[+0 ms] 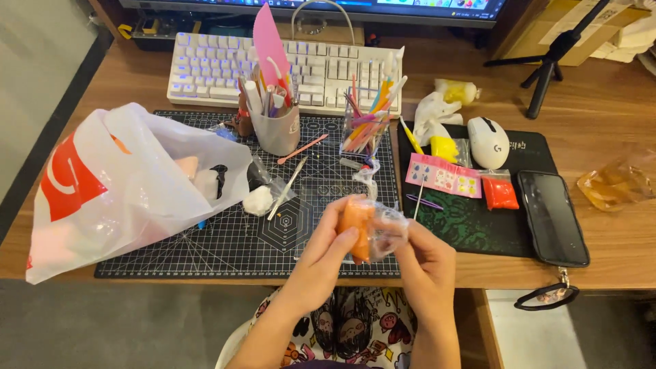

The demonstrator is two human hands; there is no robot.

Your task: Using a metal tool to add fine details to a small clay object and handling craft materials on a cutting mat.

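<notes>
The orange clay block [356, 229] sits half out of its clear wrapper [386, 231] above the cutting mat's [225, 246] near edge, your left hand [321, 256] pinching the clay, your right hand [424, 263] pinching wrapper, so a hard tug could tear plastic or drop clay into your lap.

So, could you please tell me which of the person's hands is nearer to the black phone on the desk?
Right. The right hand is just left of the black phone; the left hand lies farther left, beyond the orange lump in its clear bag that both hold.
</notes>
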